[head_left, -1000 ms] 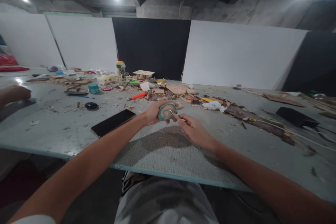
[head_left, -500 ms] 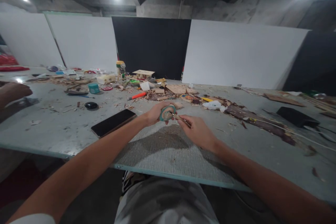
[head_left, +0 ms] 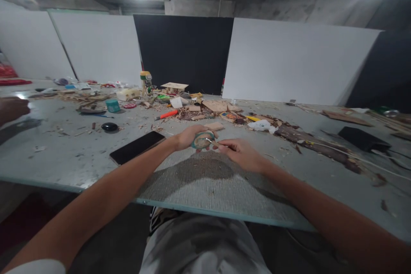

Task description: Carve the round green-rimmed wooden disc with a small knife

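My left hand [head_left: 186, 138] is closed around a small round piece [head_left: 201, 140] with a teal rim and a wood-coloured middle, held above the table near its front. Its fingertips show under the lower edge. In my right hand [head_left: 245, 155] is a carving tool [head_left: 215, 142] with a wooden handle, gripped between thumb and fingers. The tool's thin metal tip meets the face of the round piece. Most of the handle is hidden by my right fingers. Just behind the round piece lies a flat light wood block [head_left: 214, 126].
A phone [head_left: 137, 147] lies left of my hands, with a black oval object [head_left: 109, 126] beyond it. Wood scraps, shavings, an orange cutter [head_left: 168, 114] and a teal jar [head_left: 112, 105] lie farther back. Bark strips [head_left: 316, 147] and a black box [head_left: 364, 139] are right. Another person's hand [head_left: 13, 109] is far left.
The round piece has tipped to a flatter angle and both hands have shifted slightly. The tool's tip stays on its face. The view has moved a little, and the other person's hand has moved left.
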Motion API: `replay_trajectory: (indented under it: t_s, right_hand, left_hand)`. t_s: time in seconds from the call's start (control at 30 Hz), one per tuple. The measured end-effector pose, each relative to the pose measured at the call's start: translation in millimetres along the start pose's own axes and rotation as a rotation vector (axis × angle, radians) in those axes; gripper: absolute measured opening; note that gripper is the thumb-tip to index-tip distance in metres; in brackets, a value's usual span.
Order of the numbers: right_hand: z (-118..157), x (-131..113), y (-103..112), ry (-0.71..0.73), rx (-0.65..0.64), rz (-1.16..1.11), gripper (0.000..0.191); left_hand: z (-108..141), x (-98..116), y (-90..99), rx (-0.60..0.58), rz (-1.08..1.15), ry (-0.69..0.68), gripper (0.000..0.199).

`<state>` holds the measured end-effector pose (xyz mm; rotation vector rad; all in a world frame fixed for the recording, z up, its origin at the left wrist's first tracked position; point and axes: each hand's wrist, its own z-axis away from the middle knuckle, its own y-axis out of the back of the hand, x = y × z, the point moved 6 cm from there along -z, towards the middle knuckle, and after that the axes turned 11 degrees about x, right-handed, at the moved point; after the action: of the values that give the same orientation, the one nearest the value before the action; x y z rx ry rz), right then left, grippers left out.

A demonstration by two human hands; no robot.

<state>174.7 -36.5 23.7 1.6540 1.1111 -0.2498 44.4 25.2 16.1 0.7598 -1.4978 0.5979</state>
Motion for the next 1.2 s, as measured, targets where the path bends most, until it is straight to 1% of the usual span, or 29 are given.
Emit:
replay_trajectory:
  t_s: [0.1, 0.17, 0.2, 0.3, 0.37, 0.43, 0.57, 0.63, 0.9, 1.2]
  right_hand:
    - [0, 3, -2, -0.138, -0.071, -0.228, 0.040]
    - [1, 3, -3, -0.204, -0.082, -0.350, 0.044]
    - [1, 3, -2, -0.212, -0.068, -0.364, 0.044]
    - [2, 4, 1, -0.172, -0.022, -0.242, 0.043]
    - [2, 5, 0, -0.135, -0.022, -0.144, 0.041]
    - [3, 3, -2, -0.109, -0.023, -0.090, 0.040]
    - [3, -3, -4, -0.085, 0.004, -0.057, 0.039]
    - [3, -7, -3, -0.084, 0.015, -0.040, 0.038]
    - [4, -9, -3, -0.085, 0.032, -0.031, 0.031]
    - [6, -6, -4, -0.105, 0.059, 0.064, 0.034]
  left_hand:
    - [-1, 4, -3.1, -0.079, 0.089, -0.038, 0.036]
    - [-2, 7, -6.4, -0.122, 0.141, -0.058, 0.035]
    - [-2, 7, -7.3, -0.125, 0.162, -0.066, 0.035]
    - [-4, 9, -6.2, -0.075, 0.206, -0.097, 0.034]
    - [-4, 11, -4.8, -0.042, 0.236, -0.133, 0.034]
    - [-4, 12, -5.2, -0.037, 0.265, -0.163, 0.034]
    - [-4, 12, -11.4, -0.097, 0.315, -0.173, 0.032]
    - [-3, 12, -13.2, -0.104, 0.335, -0.170, 0.031]
    - [-3, 13, -7.8, -0.025, 0.341, -0.181, 0.031]
    - [-5, 11, -3.9, 0.037, 0.316, -0.193, 0.029]
